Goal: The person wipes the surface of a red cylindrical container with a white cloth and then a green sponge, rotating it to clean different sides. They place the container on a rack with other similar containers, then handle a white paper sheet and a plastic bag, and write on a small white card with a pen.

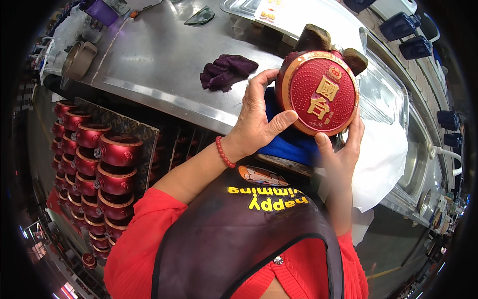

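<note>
A round, drum-shaped red bottle (303,94) with a gold rim and raised gold characters is between my hands, its flat face turned up toward me. My left hand (259,112) grips its left side, thumb along the lower edge of the face. On the lower right, my right hand (343,152) holds the rim, with its thumb at the bottom edge. Two dark, worn blocks (314,37) stand at the bottle's far side, beside its small neck. Beneath the bottle lies a blue cloth (286,147). What supports the underside is hidden.
A crumpled purple cloth (226,72) lies on the steel table (149,65). Stacked red drum-shaped bottles (117,149) stand at the left, below table height. White sheeting (383,164) hangs at the right, near a sink (416,164). A purple cup (99,11) sits far left.
</note>
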Available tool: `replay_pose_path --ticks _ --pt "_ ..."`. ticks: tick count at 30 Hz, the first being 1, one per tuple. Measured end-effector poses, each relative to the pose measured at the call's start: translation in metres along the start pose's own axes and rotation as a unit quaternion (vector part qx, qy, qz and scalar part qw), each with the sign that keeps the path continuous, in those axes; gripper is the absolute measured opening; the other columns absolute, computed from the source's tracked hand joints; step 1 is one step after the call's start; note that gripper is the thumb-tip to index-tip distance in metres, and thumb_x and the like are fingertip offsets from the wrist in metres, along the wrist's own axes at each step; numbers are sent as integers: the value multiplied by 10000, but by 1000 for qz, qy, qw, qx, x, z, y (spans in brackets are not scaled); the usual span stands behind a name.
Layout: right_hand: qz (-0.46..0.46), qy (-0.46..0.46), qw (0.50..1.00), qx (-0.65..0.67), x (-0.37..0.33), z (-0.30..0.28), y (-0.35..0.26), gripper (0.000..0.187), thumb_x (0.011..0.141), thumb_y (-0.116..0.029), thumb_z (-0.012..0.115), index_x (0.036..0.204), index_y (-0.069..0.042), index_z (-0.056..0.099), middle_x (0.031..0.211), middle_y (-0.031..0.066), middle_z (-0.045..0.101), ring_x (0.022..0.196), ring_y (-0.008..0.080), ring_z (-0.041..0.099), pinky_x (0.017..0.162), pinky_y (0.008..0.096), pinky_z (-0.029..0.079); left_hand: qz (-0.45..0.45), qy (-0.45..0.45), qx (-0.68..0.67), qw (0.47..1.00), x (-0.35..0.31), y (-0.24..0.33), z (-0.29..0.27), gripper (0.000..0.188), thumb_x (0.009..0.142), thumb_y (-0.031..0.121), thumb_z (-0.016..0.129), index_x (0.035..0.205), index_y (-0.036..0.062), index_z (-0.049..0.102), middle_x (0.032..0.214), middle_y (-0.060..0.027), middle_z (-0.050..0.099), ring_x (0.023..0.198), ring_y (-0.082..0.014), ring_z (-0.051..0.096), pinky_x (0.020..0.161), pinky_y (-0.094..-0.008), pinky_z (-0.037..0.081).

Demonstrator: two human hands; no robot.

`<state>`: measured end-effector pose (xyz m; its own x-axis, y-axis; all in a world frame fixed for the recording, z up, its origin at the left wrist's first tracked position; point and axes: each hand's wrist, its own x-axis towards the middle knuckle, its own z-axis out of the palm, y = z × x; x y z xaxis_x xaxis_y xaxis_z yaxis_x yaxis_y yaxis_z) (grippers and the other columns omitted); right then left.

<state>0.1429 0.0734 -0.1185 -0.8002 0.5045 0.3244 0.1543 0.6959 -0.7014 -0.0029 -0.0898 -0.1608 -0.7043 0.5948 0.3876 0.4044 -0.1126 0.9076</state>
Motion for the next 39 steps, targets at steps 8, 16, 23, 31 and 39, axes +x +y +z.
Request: replay_pose_path --ticks 8,16,23,31,39 --pt "1 1 1000 11 0 1 2 1045 802 -475 824 1511 97 312 1396 258 454 1322 375 449 1112 455 365 -2 -16 10 1000 1 1 -1 881 927 430 729 1491 -17 221 1461 -190 374 1398 -270 330 1191 -422 221" --pt "0 -1 1000 2 0 0 0 1044 800 -459 832 1515 93 309 1395 251 456 1316 368 454 1108 450 368 -73 -35 -206 975 1 4 -12 681 968 201 556 1527 -23 239 1494 -137 389 1412 -226 341 1196 -372 222" --pt "1 1 1000 10 0 0 2 1046 798 -469 831 1516 87 310 1394 249 457 1320 370 449 1108 450 367 -63 -32 -168 983 2 3 -14 638 946 195 584 1482 -23 313 1441 -145 439 1368 -222 388 1179 -374 253" --pt "7 -2 1000 15 0 1 3 1058 798 -491 825 1514 93 310 1405 259 451 1332 375 440 1113 455 362 -54 3 -168 984 3 5 -11 556 973 239 641 1401 10 371 1396 -140 454 1323 -203 407 1153 -363 275" --pt "3 2 1000 11 0 1 1 1042 802 -486 821 1510 92 319 1402 256 458 1333 375 440 1114 458 363 20 3 27 999 0 13 -19 227 944 193 693 1065 50 565 1416 -154 482 1290 -198 429 1101 -346 294"
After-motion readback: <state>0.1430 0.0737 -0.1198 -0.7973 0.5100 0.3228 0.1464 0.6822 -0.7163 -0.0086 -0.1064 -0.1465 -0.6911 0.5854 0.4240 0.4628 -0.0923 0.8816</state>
